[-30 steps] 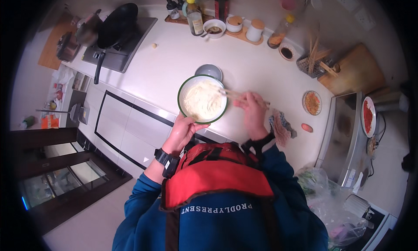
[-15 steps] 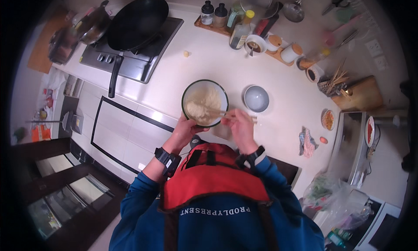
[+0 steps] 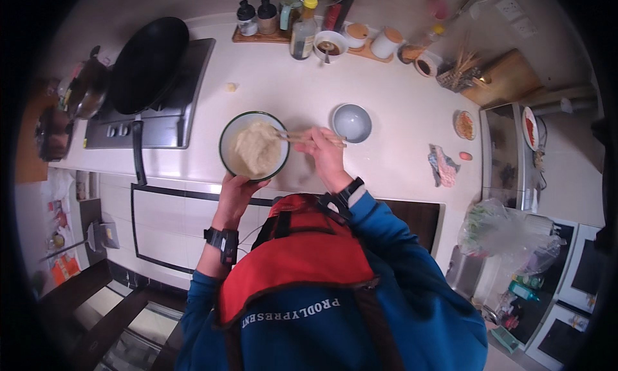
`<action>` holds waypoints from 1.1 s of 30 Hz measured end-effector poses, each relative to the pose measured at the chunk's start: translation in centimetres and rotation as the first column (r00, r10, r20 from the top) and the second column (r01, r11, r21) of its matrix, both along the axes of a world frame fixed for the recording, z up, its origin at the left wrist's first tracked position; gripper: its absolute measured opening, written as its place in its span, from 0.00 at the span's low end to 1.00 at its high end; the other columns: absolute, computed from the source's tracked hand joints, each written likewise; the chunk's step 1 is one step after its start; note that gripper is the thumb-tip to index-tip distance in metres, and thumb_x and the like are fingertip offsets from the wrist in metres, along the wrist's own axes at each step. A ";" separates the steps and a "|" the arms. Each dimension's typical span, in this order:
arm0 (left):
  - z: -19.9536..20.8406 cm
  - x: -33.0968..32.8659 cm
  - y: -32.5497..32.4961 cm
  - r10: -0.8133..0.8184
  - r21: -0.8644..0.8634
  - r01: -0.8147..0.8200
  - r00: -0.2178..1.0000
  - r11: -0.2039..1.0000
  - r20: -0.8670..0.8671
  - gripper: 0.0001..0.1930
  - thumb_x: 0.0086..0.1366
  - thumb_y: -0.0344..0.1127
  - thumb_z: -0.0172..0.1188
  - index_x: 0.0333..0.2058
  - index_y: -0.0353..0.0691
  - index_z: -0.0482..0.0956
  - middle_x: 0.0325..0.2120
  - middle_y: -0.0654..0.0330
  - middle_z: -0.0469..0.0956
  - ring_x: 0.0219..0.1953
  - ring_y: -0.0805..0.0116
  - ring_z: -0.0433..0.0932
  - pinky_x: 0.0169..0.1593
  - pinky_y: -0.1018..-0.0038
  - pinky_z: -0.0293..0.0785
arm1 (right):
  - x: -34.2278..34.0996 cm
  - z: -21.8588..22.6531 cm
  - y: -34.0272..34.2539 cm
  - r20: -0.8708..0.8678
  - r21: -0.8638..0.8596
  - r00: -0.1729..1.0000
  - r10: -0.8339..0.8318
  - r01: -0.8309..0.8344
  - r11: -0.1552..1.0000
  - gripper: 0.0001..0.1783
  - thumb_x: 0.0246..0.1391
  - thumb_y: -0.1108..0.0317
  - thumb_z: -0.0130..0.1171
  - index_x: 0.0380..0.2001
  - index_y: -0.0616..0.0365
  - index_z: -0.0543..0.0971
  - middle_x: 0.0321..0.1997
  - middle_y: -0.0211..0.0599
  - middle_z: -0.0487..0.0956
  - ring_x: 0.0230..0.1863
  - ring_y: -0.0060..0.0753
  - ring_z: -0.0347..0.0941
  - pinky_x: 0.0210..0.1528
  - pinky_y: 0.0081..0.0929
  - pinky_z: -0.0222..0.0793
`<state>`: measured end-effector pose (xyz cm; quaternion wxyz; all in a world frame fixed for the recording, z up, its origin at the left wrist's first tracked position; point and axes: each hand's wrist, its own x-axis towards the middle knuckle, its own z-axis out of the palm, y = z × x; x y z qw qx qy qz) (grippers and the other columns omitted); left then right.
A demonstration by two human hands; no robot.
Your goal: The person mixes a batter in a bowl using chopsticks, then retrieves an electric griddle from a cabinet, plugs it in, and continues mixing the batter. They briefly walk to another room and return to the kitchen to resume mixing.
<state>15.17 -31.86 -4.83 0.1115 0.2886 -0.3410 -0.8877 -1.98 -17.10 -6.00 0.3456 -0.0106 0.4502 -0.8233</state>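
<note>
My left hand (image 3: 238, 189) grips the near rim of a white bowl (image 3: 229, 127) with a dark green edge. Inside the bowl lies a thick, sticky pale dough (image 3: 259, 149), heaped toward the middle and right side. A pair of wooden chopsticks (image 3: 294, 136) is held in my right hand (image 3: 324, 153), its fingers closed round them just outside the bowl's right rim. The chopstick tips reach into the dough, where they are partly hidden. Just beyond my right hand stands a small grey-blue bowl (image 3: 352, 122).
To the left, a black wok (image 3: 149, 65) rests on the stove (image 3: 183, 107), its handle over the counter's front edge. Bottles, jars and a sauce bowl (image 3: 330, 44) line the back wall. A crumpled cloth (image 3: 443, 166) and a plastic bag (image 3: 502, 232) lie at the right.
The chopsticks have moved from deep in the bowl to near its right rim, and the dough has been pulled up into a rounder heap. The whole view has shifted and turned somewhat.
</note>
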 end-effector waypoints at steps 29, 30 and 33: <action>-8.5 -2.1 -4.8 0.232 0.165 -0.218 0.970 0.962 -0.073 0.27 0.60 0.19 0.39 0.60 0.25 0.50 0.57 0.41 0.62 0.55 0.44 0.69 0.58 0.60 0.71 | -9.6 -7.1 8.9 0.101 0.385 0.994 -0.039 -0.003 0.923 0.14 0.53 0.77 0.43 0.44 0.67 0.62 0.36 0.54 0.75 0.31 0.44 0.78 0.37 0.38 0.79; -8.3 -2.2 -5.1 0.230 0.161 -0.215 0.970 0.963 -0.081 0.27 0.61 0.20 0.39 0.60 0.25 0.50 0.57 0.40 0.61 0.55 0.43 0.68 0.58 0.61 0.71 | -9.4 -6.9 8.6 0.088 0.399 0.996 -0.035 -0.003 0.917 0.14 0.53 0.77 0.43 0.44 0.67 0.62 0.36 0.54 0.75 0.31 0.43 0.78 0.37 0.38 0.79; -8.0 -2.4 -5.7 0.201 0.149 -0.185 0.975 0.971 -0.098 0.24 0.66 0.22 0.37 0.61 0.24 0.48 0.57 0.37 0.60 0.56 0.40 0.66 0.58 0.62 0.71 | -8.6 -6.7 7.1 0.110 0.374 0.993 0.039 -0.078 0.924 0.14 0.53 0.77 0.44 0.44 0.67 0.62 0.36 0.52 0.75 0.31 0.42 0.78 0.36 0.37 0.79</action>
